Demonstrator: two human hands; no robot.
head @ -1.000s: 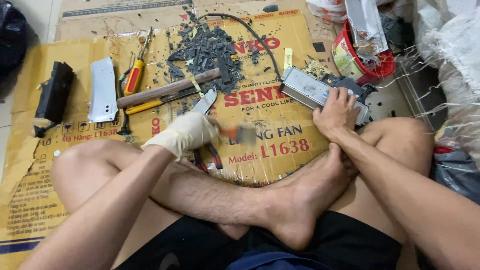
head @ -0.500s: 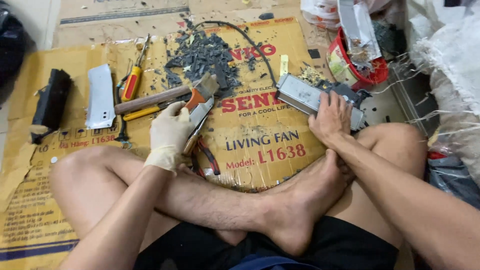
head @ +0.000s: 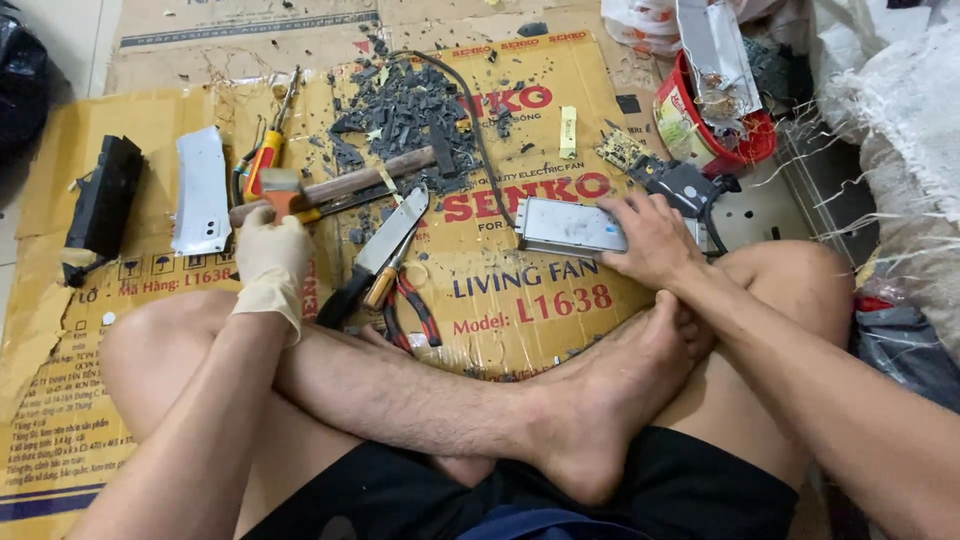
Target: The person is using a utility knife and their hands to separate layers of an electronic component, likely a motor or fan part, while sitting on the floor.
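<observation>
My left hand (head: 268,255), in a cream glove, grips a small orange-handled tool (head: 279,188) with a metal head, held over the left part of the cardboard sheet (head: 520,310). The tool's head sits next to a wooden-handled hammer (head: 345,185). My right hand (head: 650,238) is bare and lies over the right end of a silver metal box (head: 565,225), holding it down on the cardboard. A black cable (head: 480,140) runs from the box toward a pile of black plastic scraps (head: 400,110). My crossed bare legs fill the foreground.
A large knife (head: 385,240) and red-handled pliers (head: 408,300) lie between my hands. An orange screwdriver (head: 262,160), a white metal plate (head: 200,190) and a black casing (head: 100,195) lie at the left. A red bucket (head: 715,140) of scrap and white sacks (head: 890,130) stand at the right.
My left hand has moved from the middle of the cardboard to the left, carrying the orange-handled tool. My right hand has stayed on the silver box.
</observation>
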